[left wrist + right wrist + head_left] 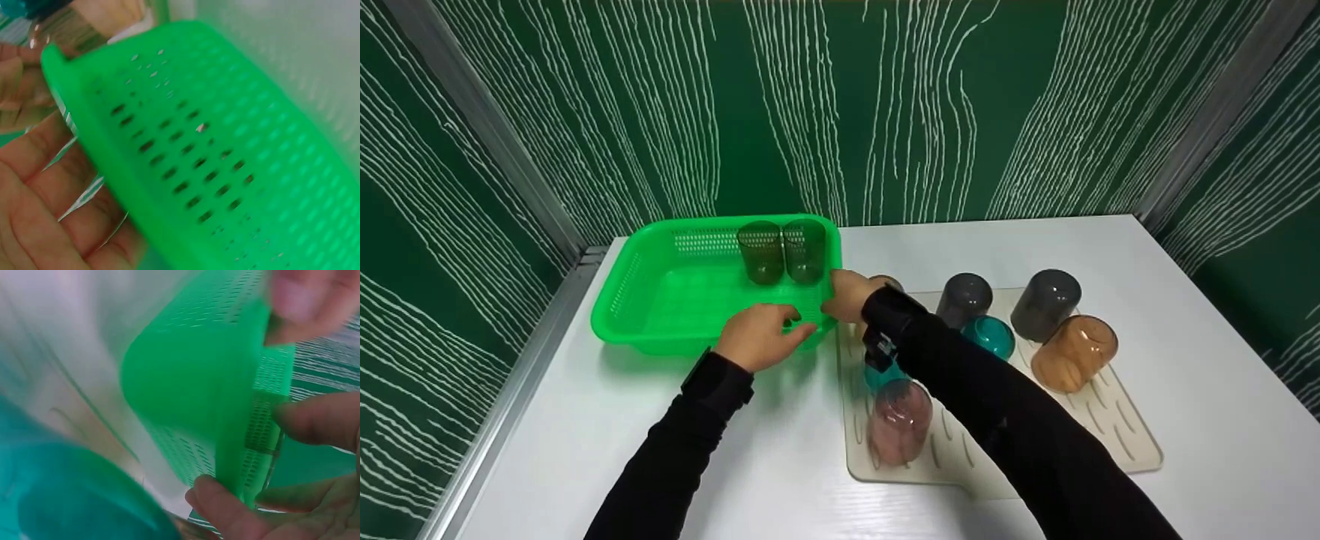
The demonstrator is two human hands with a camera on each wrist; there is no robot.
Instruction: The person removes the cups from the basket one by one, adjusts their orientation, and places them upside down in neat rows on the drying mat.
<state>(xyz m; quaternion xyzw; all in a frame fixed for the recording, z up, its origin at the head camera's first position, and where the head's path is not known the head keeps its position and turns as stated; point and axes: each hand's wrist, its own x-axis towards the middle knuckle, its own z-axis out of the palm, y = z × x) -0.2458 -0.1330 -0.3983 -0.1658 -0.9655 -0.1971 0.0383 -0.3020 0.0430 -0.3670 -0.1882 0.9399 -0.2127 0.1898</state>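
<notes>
A green plastic basket (649, 330) with perforated walls stands at the back left, two dark, see-through glasses (763, 255) together at its far right end. My left hand (765, 336) hovers over the front rim, fingers loosely bent and holding nothing. At the basket's right side is my right hand (849, 296), its spread fingers (304, 422) about the rim; no glass shows between them. To the right, a beige mat (960, 457) bears several upturned glasses: a pink glass (900, 424), teal glass (991, 337), grey glass (1046, 304) and orange glass (1076, 354).
Another grey glass (964, 296) stands toward the mat's back. A second teal glass (881, 377) and a brownish glass (887, 281) are partly hidden by my right arm. The white table (780, 465) meets green walls (885, 112) with white lines behind and beside it.
</notes>
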